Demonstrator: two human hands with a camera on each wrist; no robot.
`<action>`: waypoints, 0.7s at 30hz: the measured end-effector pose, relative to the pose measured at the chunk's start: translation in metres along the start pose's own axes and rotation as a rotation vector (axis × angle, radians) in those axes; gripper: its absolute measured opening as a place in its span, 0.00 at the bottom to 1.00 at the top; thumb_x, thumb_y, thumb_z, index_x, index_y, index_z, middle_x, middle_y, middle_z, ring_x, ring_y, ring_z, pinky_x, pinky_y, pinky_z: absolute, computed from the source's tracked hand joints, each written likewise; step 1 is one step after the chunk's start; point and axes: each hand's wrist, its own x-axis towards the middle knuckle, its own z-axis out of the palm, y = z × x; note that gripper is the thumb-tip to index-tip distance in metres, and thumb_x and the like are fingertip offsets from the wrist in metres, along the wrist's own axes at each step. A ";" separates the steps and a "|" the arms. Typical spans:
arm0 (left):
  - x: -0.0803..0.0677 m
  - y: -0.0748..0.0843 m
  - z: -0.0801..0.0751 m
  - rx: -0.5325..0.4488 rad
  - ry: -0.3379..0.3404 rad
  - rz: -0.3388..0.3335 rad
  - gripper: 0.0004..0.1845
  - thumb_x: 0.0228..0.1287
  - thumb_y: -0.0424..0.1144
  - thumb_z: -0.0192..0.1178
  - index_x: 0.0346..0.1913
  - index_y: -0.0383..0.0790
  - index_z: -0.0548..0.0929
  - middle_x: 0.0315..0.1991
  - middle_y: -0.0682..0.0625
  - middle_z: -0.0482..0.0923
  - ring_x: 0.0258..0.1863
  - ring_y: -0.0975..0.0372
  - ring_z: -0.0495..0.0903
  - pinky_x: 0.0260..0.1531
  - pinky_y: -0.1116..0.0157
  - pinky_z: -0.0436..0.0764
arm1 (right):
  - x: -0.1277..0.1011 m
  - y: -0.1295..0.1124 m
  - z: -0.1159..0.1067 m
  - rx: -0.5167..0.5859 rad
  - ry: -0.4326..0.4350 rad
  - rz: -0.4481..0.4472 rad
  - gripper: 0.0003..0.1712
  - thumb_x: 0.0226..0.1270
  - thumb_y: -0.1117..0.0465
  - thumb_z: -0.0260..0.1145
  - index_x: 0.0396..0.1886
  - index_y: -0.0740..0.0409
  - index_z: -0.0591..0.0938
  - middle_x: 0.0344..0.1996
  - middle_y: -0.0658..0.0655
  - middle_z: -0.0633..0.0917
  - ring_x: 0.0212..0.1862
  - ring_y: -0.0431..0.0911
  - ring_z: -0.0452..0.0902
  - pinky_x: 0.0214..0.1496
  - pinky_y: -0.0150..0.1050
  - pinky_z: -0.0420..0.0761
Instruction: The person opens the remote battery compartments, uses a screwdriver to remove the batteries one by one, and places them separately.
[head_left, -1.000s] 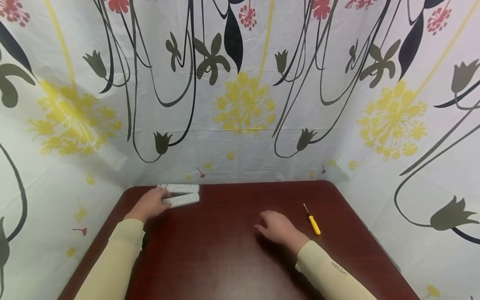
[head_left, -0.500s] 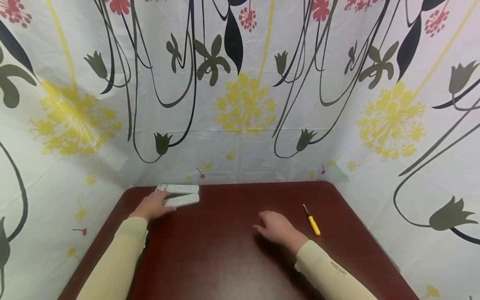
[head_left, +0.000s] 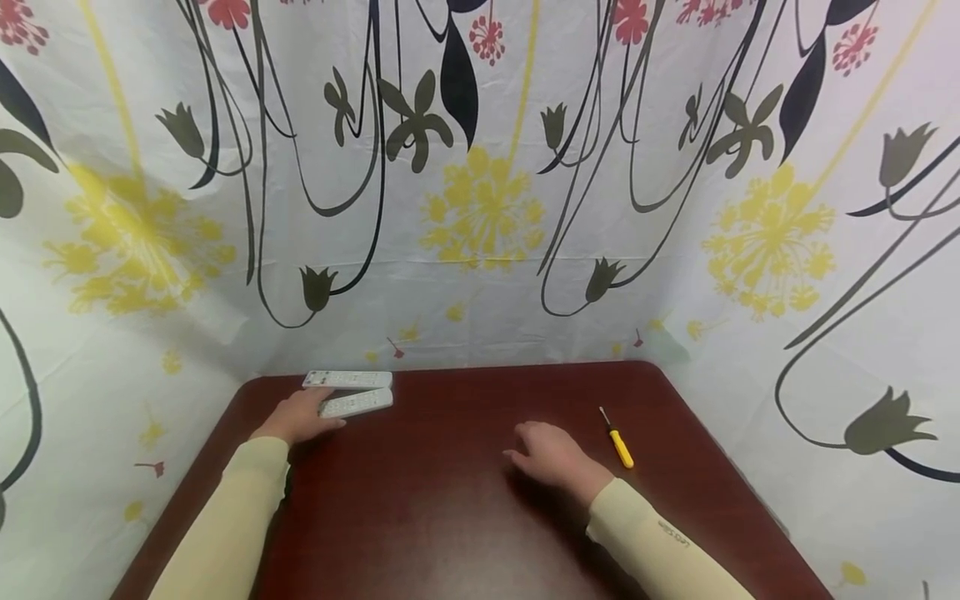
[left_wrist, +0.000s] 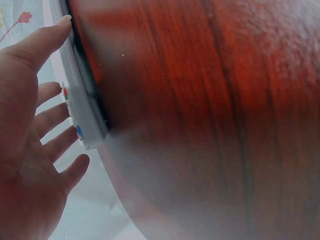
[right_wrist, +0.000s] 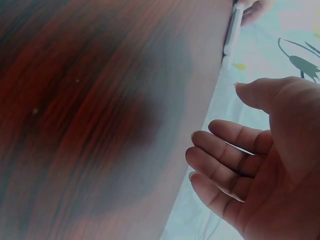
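Near remote (head_left: 356,403) end under left hand (head_left: 300,417).

dark red wood-grain table (head_left: 465,500), white remotes (head_left: 356,402), yellow-handled screwdriver (head_left: 620,447), cream sleeves (head_left: 225,517), flower-printed white curtain (head_left: 480,192).

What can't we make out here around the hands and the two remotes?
- Near remote: its left end is covered by the left hand in the head view.
- Button labels on the far remote: too small in the head view.
- Screwdriver: tip type too small to tell.
- Table: blurred in both wrist views.
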 end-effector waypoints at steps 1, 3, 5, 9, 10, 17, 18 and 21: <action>0.000 0.000 0.000 0.006 0.002 0.004 0.45 0.71 0.55 0.75 0.79 0.30 0.73 0.75 0.27 0.72 0.71 0.31 0.73 0.68 0.30 0.72 | 0.000 0.000 0.000 -0.002 -0.002 0.000 0.22 0.78 0.46 0.74 0.56 0.59 0.88 0.43 0.52 0.89 0.43 0.47 0.84 0.52 0.52 0.87; 0.000 0.000 0.002 0.015 0.003 0.007 0.42 0.72 0.53 0.75 0.78 0.30 0.75 0.75 0.27 0.72 0.72 0.30 0.72 0.69 0.30 0.71 | 0.001 0.000 0.000 -0.002 -0.007 0.002 0.22 0.78 0.46 0.74 0.57 0.60 0.88 0.43 0.53 0.89 0.44 0.48 0.85 0.53 0.53 0.87; 0.000 -0.001 0.002 0.030 0.006 0.019 0.40 0.72 0.53 0.74 0.76 0.29 0.77 0.75 0.26 0.72 0.72 0.30 0.71 0.68 0.30 0.71 | 0.001 -0.001 -0.001 -0.006 -0.010 0.006 0.23 0.78 0.46 0.73 0.58 0.60 0.88 0.45 0.54 0.89 0.45 0.48 0.85 0.54 0.53 0.87; 0.001 0.001 0.002 0.044 0.001 0.031 0.38 0.73 0.53 0.73 0.75 0.29 0.78 0.75 0.26 0.71 0.74 0.29 0.69 0.70 0.29 0.70 | 0.001 0.000 -0.001 0.001 -0.016 0.023 0.24 0.78 0.45 0.74 0.59 0.60 0.88 0.47 0.55 0.90 0.48 0.50 0.86 0.56 0.54 0.88; 0.000 0.001 0.002 0.044 -0.002 0.031 0.38 0.73 0.53 0.73 0.75 0.29 0.78 0.75 0.25 0.71 0.74 0.29 0.69 0.70 0.29 0.70 | 0.001 0.000 0.000 0.002 -0.018 0.027 0.25 0.78 0.45 0.74 0.60 0.60 0.88 0.48 0.56 0.90 0.49 0.50 0.87 0.57 0.55 0.87; 0.002 0.001 0.003 0.037 0.002 0.034 0.37 0.73 0.52 0.74 0.73 0.29 0.79 0.74 0.25 0.72 0.73 0.30 0.71 0.69 0.30 0.71 | -0.001 0.003 0.002 0.016 -0.037 0.052 0.28 0.78 0.45 0.74 0.64 0.60 0.87 0.55 0.59 0.90 0.56 0.53 0.87 0.63 0.57 0.86; 0.003 0.000 0.003 0.036 0.005 0.034 0.37 0.73 0.52 0.74 0.72 0.28 0.79 0.74 0.25 0.72 0.72 0.30 0.72 0.68 0.30 0.71 | -0.001 0.003 0.001 0.020 -0.039 0.057 0.28 0.78 0.45 0.74 0.64 0.60 0.87 0.56 0.59 0.90 0.57 0.54 0.87 0.64 0.57 0.85; 0.005 -0.002 0.006 0.030 0.013 0.035 0.35 0.73 0.51 0.74 0.71 0.29 0.80 0.73 0.26 0.73 0.72 0.31 0.72 0.68 0.30 0.72 | -0.002 0.003 0.001 0.031 -0.046 0.068 0.28 0.78 0.44 0.74 0.65 0.60 0.87 0.57 0.59 0.90 0.58 0.54 0.87 0.65 0.58 0.85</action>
